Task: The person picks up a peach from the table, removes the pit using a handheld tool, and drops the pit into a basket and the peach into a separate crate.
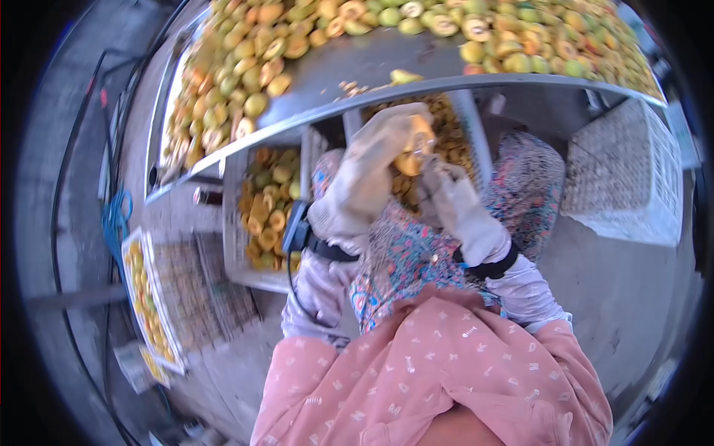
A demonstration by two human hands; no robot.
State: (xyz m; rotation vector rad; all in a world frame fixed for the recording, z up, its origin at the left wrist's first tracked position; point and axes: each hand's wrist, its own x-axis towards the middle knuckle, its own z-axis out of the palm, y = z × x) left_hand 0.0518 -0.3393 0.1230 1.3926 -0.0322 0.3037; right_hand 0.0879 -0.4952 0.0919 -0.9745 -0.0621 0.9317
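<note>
My left hand (372,160), in a pale work glove, is closed around an orange-yellow fruit half (413,152) that looks like a peach, its cut face turned toward my right hand. My right hand (448,195), gloved too, has its fingers bunched against the near edge of the fruit. Something small and metallic seems to be between those fingers, but blur hides its kind. Below both hands, between my knees, stands a crate (476,134) of small brownish-yellow pieces, partly covered by the hands.
A metal table (357,63) with a raised rim carries many halved fruits. Left of my legs is a crate (232,223) with more halves. Further left stands a white crate (156,305) holding yellow fruit. At right is a white plastic crate (625,171). Hoses (59,215) run along the left.
</note>
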